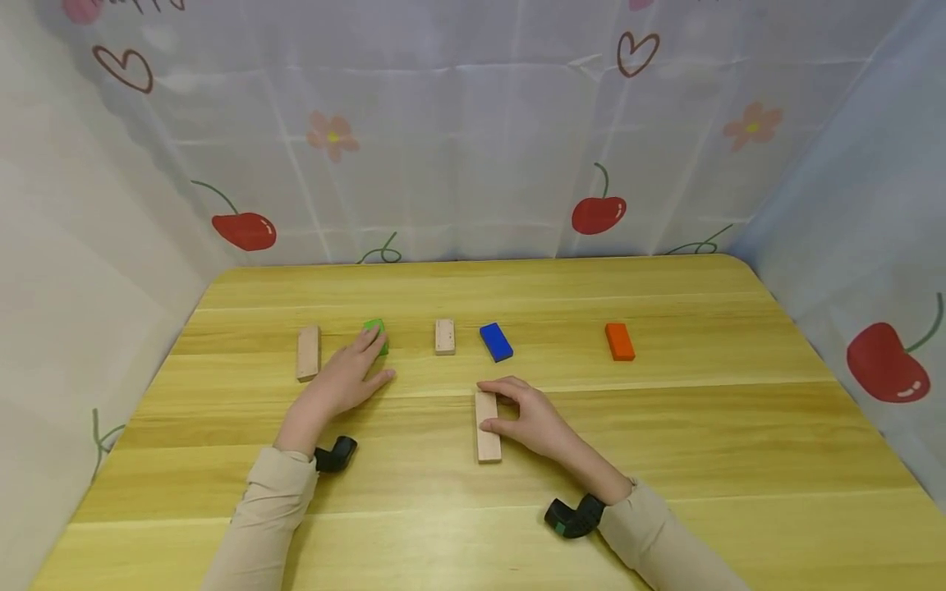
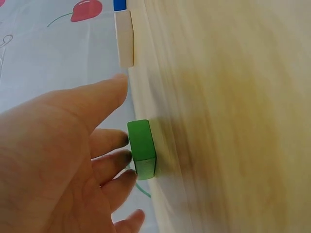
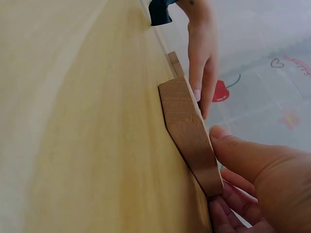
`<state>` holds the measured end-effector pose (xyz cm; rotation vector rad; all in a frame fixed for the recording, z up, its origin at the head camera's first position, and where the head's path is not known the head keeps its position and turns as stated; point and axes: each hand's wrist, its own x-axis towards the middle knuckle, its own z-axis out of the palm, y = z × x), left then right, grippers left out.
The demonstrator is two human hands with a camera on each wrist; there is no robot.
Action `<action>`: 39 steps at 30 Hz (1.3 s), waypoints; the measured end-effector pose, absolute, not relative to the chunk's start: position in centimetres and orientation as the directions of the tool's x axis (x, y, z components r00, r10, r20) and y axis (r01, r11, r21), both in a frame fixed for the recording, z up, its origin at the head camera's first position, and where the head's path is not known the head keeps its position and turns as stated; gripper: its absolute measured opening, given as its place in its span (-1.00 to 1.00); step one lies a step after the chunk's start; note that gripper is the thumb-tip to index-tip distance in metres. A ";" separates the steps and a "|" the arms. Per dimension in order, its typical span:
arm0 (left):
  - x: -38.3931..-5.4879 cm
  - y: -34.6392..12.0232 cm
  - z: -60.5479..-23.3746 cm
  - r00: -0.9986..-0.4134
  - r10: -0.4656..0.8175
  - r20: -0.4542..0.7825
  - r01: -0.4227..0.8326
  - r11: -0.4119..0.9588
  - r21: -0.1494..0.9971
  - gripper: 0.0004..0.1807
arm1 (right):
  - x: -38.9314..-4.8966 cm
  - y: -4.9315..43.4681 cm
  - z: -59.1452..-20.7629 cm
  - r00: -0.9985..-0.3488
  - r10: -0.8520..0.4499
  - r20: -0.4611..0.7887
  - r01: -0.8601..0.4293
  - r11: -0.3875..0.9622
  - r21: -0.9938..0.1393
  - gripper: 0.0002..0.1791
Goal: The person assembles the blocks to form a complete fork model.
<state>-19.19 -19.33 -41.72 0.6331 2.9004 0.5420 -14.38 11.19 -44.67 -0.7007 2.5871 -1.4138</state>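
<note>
Head view: a person sits at a pale wooden bench (image 1: 665, 427) walled on three sides by cherry-print cloth. Five small blocks lie in a loose row across the middle: a plain wooden block (image 1: 308, 353), a green block (image 1: 377, 335), a short wooden block (image 1: 444, 336), a blue block (image 1: 496, 341) and an orange block (image 1: 619, 341). The left hand (image 1: 343, 382) lies flat, fingers extended, tips touching the green block. The right hand (image 1: 528, 419) curls its fingers and thumb round a long wooden block (image 1: 487, 427) lying nearer the person. No containers are visible.

Left wrist view: relaxed fingers (image 2: 109, 165) rest against the green block (image 2: 142, 148), not wrapping it; it stays flat on the bench.

Right wrist view: thumb and fingers (image 3: 233, 150) pinch the long wooden block (image 3: 187, 131) by its long sides, which reads as a steadying grip.
</note>
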 end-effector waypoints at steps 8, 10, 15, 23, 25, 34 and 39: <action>-18.6 -21.1 -40.6 -0.947 0.295 0.124 0.320 0.862 0.394 -0.27 | -12.3 12.5 -44.9 -0.899 -0.407 0.159 -0.358 0.479 -0.802 -0.34; -18.5 -22.0 -40.4 -0.961 0.220 0.168 0.273 0.857 0.437 -0.29 | -11.7 12.7 -44.8 -0.893 -0.420 0.161 -0.373 0.494 -0.785 -0.31; -18.4 -24.2 -40.4 -0.976 0.039 0.215 0.160 0.796 0.584 -0.31 | -10.6 12.8 -44.6 -0.865 -0.479 0.149 -0.426 0.545 -0.722 -0.28; -18.6 -26.3 -41.8 -0.996 0.086 0.027 0.079 0.679 0.730 0.02 | -10.4 12.5 -44.4 -0.848 -0.513 0.136 -0.457 0.575 -0.679 -0.28; -18.7 -26.6 -42.2 -0.995 0.102 -0.020 0.053 0.663 0.746 0.08 | -10.4 12.5 -44.3 -0.849 -0.512 0.131 -0.454 0.579 -0.677 -0.27; -19.1 -27.7 -43.2 -0.995 0.094 0.014 0.073 0.665 0.743 -0.04 | -10.4 12.5 -44.1 -0.855 -0.503 0.126 -0.449 0.598 -0.664 -0.24; -18.9 -28.6 -43.4 -0.994 0.073 0.080 0.109 0.653 0.750 -0.18 | -10.5 12.5 -44.1 -0.854 -0.505 0.122 -0.449 0.597 -0.665 -0.23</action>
